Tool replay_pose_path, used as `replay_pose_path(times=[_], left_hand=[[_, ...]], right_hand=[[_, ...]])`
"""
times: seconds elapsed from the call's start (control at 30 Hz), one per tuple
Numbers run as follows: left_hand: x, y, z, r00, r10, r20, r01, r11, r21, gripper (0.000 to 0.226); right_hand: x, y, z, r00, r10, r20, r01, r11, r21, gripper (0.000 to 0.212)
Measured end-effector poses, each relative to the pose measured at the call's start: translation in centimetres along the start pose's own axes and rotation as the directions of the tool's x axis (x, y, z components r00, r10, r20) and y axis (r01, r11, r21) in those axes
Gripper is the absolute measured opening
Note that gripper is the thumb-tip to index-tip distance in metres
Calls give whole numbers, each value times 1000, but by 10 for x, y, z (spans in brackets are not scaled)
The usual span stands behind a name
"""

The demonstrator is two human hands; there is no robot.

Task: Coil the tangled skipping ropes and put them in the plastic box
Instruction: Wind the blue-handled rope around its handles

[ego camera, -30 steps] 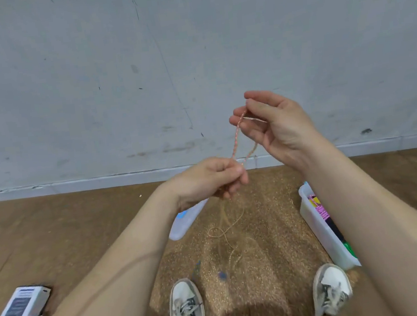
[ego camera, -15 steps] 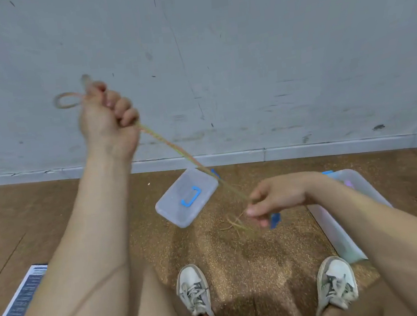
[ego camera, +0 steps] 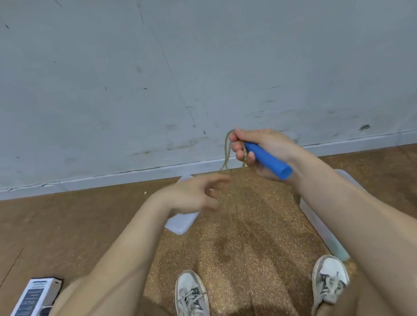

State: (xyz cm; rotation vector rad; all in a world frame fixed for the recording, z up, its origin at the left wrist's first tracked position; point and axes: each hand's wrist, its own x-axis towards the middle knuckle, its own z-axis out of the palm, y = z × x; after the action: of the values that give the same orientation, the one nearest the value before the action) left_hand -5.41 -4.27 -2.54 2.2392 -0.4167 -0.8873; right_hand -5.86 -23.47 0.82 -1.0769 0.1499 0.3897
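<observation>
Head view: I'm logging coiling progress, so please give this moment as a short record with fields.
right grip: holds the blue handle and loops of skipping rope
left grip: fingers spread, blurred, holds nothing; contact with the rope unclear
rope: hangs from the right grip toward the floor, motion-blurred
plastic box: on the floor at right, mostly hidden by the forearm; contents unseen
lid: on the floor, partly behind the left grip
stage: coiling under way; this rope not yet in the box

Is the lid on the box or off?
Off. The lid lies on the floor, apart from the plastic box.
</observation>
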Motion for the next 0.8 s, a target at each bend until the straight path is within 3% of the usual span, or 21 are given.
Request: replay_pose_path(times=[0.03,0.07,0.13,0.2,0.23,0.3,0.37,0.43,0.53,0.63,0.7,0.77,0.8], left_hand=[[4,4,22,995,62,78,-57,996,-69,62],[11,6,43,988,112,108,-103,991,-87,58],[20,5,72,982,135,133,-130,990,-48,20],[16,6,71,984,153,94,-137,977,-162,22],[10,12,64,985,170,35,-151,938,-311,27],[-6,37,37,966,183,-181,-257,721,-644,28],[-15,64,0,911,182,-370,-411,330,-850,30],[-19,84,-37,853,160,-497,-505,14,-863,32],[-21,92,-86,759,32,-650,-624,-249,-741,32],[-24,74,-122,634,-205,-746,-769,-265,-581,25],[-24,54,-131,576,-332,-747,-815,-172,-553,24],[-20,32,-124,628,-333,-703,-763,-83,-641,23],[-17,22,-113,666,-332,-668,-686,79,-723,22]], right_hand=[[1,-2,1,1000,8,6,-8,997,75,19],[1,-5,3,1000,13,9,-14,991,136,19],[1,-11,3,1000,5,-7,-3,982,187,23],[3,-14,-4,999,-30,-22,32,995,90,31],[5,-14,-9,999,-35,-11,35,999,8,37],[4,-9,-16,998,19,59,-9,987,-160,50],[2,3,-16,965,151,215,-93,962,-257,59],[-4,19,-11,871,272,409,-137,934,-330,62],[-11,29,-9,734,323,597,-127,929,-347,47],[-16,23,-16,795,298,529,-61,906,-420,18],[-17,26,-19,849,312,427,-9,817,-577,14],[-16,30,-14,907,263,329,2,778,-628,16],[-15,30,-10,936,207,286,-5,818,-575,18]])
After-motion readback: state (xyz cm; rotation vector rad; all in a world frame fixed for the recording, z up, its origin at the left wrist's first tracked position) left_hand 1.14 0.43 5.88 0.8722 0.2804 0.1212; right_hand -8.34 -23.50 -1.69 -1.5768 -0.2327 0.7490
